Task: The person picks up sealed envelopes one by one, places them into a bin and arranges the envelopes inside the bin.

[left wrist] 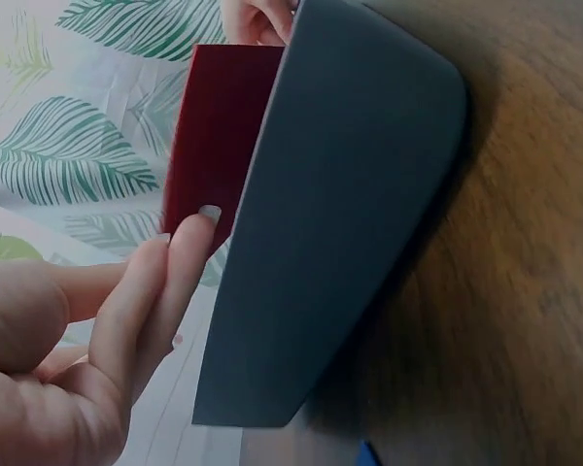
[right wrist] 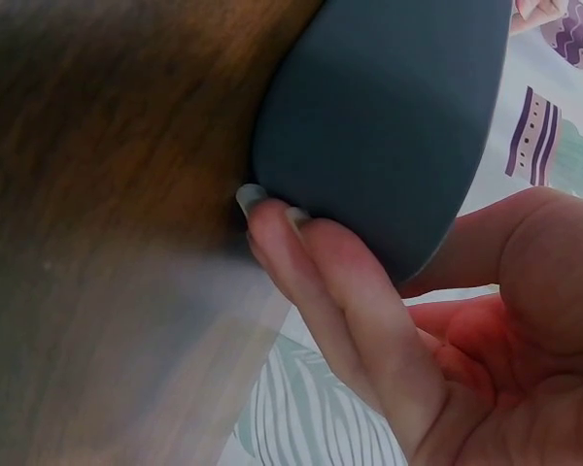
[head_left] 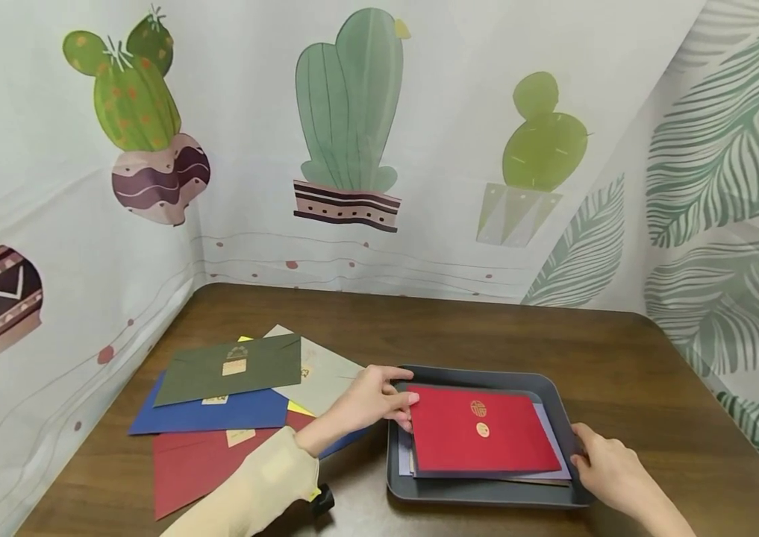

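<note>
A red envelope [head_left: 446, 447] with gold emblems lies over other envelopes, one of them pale lavender [head_left: 405, 461], inside a dark grey tray [head_left: 486, 501]. At the tray's left side my left hand [head_left: 379, 399] pinches the red envelope by its left edge; in the left wrist view that envelope [left wrist: 223, 116] rises above the tray wall [left wrist: 340, 194]. My right hand [head_left: 610, 466] holds the tray's right side. The right wrist view has its fingers against the tray's outer wall [right wrist: 389, 126], with the thumb up at the rim.
Left of the tray, several overlapping envelopes are spread on the brown wooden table [head_left: 486, 328]: dark green [head_left: 184, 377], blue [head_left: 177, 410], dark red [head_left: 184, 470], pale grey [head_left: 325, 365], and a bit of yellow. A cactus-print cloth [head_left: 245, 149] hangs behind the table.
</note>
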Motion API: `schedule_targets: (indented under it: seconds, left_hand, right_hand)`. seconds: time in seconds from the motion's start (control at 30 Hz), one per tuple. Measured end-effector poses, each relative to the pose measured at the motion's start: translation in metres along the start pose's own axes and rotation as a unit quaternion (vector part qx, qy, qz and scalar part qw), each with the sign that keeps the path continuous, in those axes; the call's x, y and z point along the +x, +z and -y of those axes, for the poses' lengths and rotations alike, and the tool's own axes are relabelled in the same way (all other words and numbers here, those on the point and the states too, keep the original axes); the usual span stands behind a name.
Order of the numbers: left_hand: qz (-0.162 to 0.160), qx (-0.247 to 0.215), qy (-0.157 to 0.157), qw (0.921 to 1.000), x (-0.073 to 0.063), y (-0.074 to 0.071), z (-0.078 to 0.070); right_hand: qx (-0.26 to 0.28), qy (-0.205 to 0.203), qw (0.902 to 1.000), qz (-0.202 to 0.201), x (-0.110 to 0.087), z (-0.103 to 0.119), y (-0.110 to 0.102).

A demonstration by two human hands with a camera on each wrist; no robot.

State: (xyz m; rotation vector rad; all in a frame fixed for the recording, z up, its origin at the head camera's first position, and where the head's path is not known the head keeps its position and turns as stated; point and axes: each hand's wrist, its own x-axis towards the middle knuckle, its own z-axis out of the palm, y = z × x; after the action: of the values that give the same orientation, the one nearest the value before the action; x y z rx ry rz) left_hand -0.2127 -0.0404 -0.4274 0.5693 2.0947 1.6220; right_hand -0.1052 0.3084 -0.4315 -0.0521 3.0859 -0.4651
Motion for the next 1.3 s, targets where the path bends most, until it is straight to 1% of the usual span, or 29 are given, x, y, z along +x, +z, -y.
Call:
schedule_targets:
  seconds: [0.1, 0.17, 0.23, 0.3, 0.37, 0.43, 0.5, 0.57, 0.63, 0.73, 0.8, 0.87, 0.97, 1.07, 1.13, 1.2, 1.23, 1.3]
  left_hand:
    - [-0.018, 0.016, 0.002, 0.9997, -0.001, -0.006, 0.002]
    - [-0.033, 0.035, 0.015, 0.9987, -0.003, -0.012, 0.004]
    - [-0.039, 0.039, 0.028, 0.9981, -0.005, -0.019, 0.005]
    - [-0.040, 0.032, 0.046, 0.9977, -0.008, -0.028, 0.007]
    - [-0.035, 0.018, 0.057, 0.9976, -0.010, -0.038, 0.008]
    - [-0.032, 0.004, 0.061, 0.9976, -0.014, -0.048, 0.009]
    - [-0.033, 0.005, 0.060, 0.9977, -0.018, -0.060, 0.011]
    - [-0.036, 0.022, 0.056, 0.9975, -0.023, -0.072, 0.012]
    - [-0.039, 0.057, 0.050, 0.9964, -0.028, -0.086, 0.015]
    - [-0.044, 0.122, 0.030, 0.9912, -0.037, -0.108, 0.021]
    - [-0.049, 0.150, 0.012, 0.9874, -0.042, -0.125, 0.026]
    - [-0.060, 0.168, -0.009, 0.9840, -0.048, -0.141, 0.032]
    - [-0.093, 0.183, -0.038, 0.9780, -0.058, -0.165, 0.041]
    - [-0.139, 0.205, -0.063, 0.9669, -0.069, -0.183, 0.048]
    - [-0.175, 0.237, -0.085, 0.9520, -0.077, -0.194, 0.051]
    - [-0.206, 0.275, -0.104, 0.9332, -0.084, -0.203, 0.054]
    - [-0.221, 0.298, -0.115, 0.9217, -0.087, -0.208, 0.056]
    - [-0.240, 0.345, -0.136, 0.8971, -0.094, -0.216, 0.057]
  right_hand:
    - [-0.003, -0.002, 1.0000, -0.002, 0.000, 0.000, 0.000]
    - [-0.005, -0.003, 1.0000, -0.005, 0.000, 0.000, 0.000]
    - [-0.006, -0.004, 0.9999, -0.008, 0.000, 0.000, 0.000]
    - [-0.006, -0.005, 0.9999, -0.009, 0.000, 0.001, 0.000]
    - [-0.006, -0.005, 0.9999, -0.012, 0.000, 0.000, 0.000]
    - [-0.006, -0.006, 0.9998, -0.016, -0.001, 0.000, 0.001]
    - [-0.006, -0.009, 0.9997, -0.020, -0.001, 0.000, 0.001]
    - [-0.006, -0.011, 0.9997, -0.023, -0.002, 0.000, 0.001]
    - [-0.005, -0.010, 0.9997, -0.022, -0.002, 0.000, 0.001]
    - [0.000, -0.004, 0.9999, -0.012, -0.002, 0.000, 0.001]
    - [0.004, 0.002, 1.0000, -0.004, -0.001, 0.000, 0.000]
    - [0.009, 0.007, 0.9999, 0.002, 0.000, 0.001, -0.001]
    - [0.011, 0.009, 0.9999, 0.006, 0.001, 0.001, -0.001]
    - [0.011, 0.007, 0.9999, 0.004, 0.001, 0.001, -0.001]
    - [0.009, 0.004, 1.0000, 0.002, 0.001, 0.001, -0.001]
    - [0.009, 0.003, 1.0000, 0.001, 0.000, 0.001, -0.001]
    - [0.009, 0.003, 1.0000, 0.001, 0.000, 0.000, -0.001]
    - [0.009, 0.003, 1.0000, 0.001, 0.000, 0.000, 0.000]
